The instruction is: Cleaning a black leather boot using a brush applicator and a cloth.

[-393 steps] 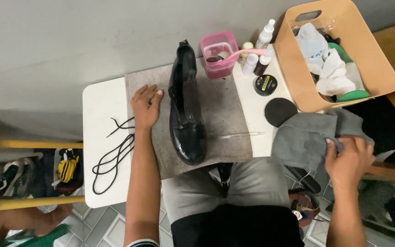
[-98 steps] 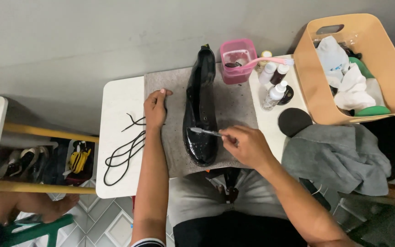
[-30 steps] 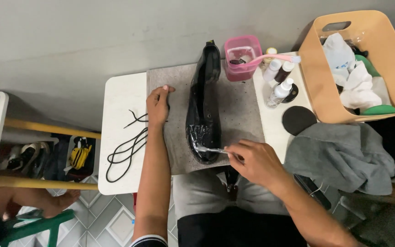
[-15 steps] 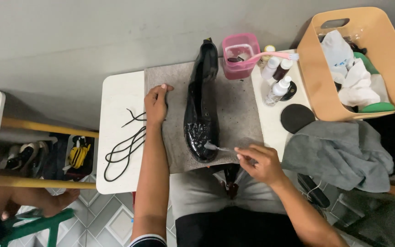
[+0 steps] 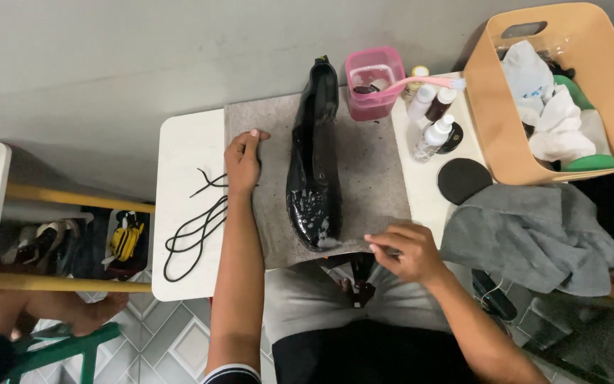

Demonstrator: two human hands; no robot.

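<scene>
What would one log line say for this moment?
left hand: flat on grey mat | right hand: brush at black boot toe | suds on toe

Shoe-care work spot in a home-like room, small white table (image 5: 179,142) against grey wall, grey felt mat (image 5: 378,163), cleaning bottles (image 5: 431,135), tan basket (image 5: 492,128) of rags, shoe rack (image 5: 72,242), patterned tile floor (image 5: 172,334).
</scene>
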